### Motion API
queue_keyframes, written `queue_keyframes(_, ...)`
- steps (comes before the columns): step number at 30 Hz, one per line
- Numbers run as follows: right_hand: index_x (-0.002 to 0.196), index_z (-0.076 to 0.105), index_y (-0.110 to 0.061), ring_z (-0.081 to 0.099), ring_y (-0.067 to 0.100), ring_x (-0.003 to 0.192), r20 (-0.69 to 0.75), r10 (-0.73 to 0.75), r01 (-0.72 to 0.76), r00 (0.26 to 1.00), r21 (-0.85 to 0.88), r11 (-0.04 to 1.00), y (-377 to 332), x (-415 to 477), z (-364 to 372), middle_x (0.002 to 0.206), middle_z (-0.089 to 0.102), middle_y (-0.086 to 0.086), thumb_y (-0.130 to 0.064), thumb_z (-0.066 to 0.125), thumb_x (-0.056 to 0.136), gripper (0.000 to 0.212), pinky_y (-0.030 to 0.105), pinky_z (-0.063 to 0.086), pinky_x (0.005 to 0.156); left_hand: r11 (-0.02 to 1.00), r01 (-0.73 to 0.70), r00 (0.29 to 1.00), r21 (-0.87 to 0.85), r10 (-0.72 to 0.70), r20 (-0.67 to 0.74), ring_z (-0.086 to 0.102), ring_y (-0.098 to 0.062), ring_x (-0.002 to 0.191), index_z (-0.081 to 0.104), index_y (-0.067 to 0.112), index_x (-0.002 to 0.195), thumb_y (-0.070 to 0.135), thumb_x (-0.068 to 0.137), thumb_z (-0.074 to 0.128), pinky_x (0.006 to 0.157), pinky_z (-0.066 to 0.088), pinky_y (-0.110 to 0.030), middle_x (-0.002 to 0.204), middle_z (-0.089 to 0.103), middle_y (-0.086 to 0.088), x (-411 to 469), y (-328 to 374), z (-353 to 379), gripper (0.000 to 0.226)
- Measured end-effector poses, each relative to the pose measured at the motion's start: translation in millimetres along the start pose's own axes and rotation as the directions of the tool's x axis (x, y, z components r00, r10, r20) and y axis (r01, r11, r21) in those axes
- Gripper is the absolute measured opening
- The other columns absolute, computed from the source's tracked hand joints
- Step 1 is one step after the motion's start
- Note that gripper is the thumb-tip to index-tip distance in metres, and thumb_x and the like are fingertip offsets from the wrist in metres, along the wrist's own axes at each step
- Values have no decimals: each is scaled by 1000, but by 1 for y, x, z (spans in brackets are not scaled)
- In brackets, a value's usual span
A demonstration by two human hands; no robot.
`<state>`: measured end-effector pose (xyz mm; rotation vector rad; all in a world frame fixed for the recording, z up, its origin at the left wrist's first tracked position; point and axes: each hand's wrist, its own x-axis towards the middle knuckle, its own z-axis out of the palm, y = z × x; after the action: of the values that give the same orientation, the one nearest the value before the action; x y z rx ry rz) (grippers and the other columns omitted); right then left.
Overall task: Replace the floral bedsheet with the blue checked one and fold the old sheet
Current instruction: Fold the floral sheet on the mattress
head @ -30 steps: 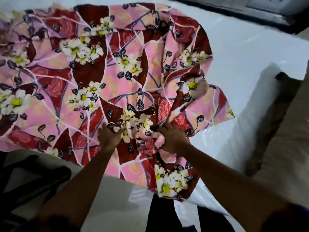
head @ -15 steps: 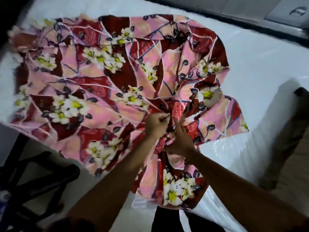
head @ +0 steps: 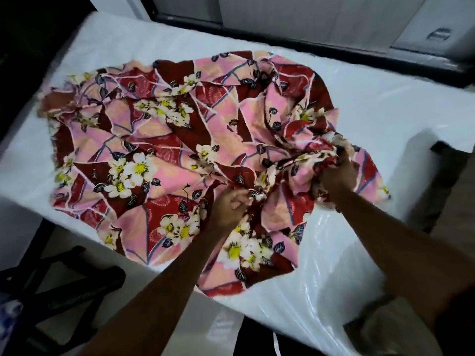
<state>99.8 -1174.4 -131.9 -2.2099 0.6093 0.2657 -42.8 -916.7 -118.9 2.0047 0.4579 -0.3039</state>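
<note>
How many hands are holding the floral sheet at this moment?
2. The left hand pinches the floral sheet near the middle of its near edge. The right hand grips a bunched part further to the right.

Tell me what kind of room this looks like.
Most likely a bedroom: a bare white mattress with plastic wrap at its near edge, and a crumpled floral bedsheet on it, gripped by the left hand and right hand.
</note>
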Motion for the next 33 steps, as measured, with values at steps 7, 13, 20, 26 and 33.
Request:
queue_keyframes(7,147,47,-27,44,35,139,677,-413,411,609,176,894,-19,-63,84,151,45,15,-35,87,66,91,48,39,112,966,62,984,250,-18,-178,65,-23,99,69,4,117,12,85,70,81,48,-23,109,70,-12,-32,-51,-50,33)
queue_keyframes(13,147,40,-37,41,34,136,425,-396,484,814,-116,868,-16,-150,113,152,41,4,-49,54,72,78,57,42,105,870,341,929,356,-254,-269,62,-30,115,53,12,138,12,81,78,94,53,-42,131,62,-11,-22,-116,-131,63)
queue_keyframes(20,154,2,-50,2,36,154,442,-70,226,894,-311,923,12,-163,149,168,-10,2,-52,83,65,121,62,20,119,651,555,830,517,-394,-395,16,-49,146,13,24,159,57,75,77,111,31,-65,161,13,-27,41,-206,-239,110)
queue_keyframes(26,156,14,-41,26,40,147,127,56,0,990,-406,914,-8,-155,212,166,19,7,-83,61,46,127,57,26,117,765,589,784,262,-462,-415,31,-46,143,11,14,159,39,83,78,114,32,-49,161,20,-25,109,-257,-328,104)
queue_keyframes(33,159,12,-37,17,43,149,184,63,46,981,-535,844,-34,-158,248,167,14,8,-61,82,65,119,59,18,118,930,353,893,105,-301,-334,67,-30,87,73,6,90,7,84,64,75,51,-37,93,73,-15,133,-188,-234,11)
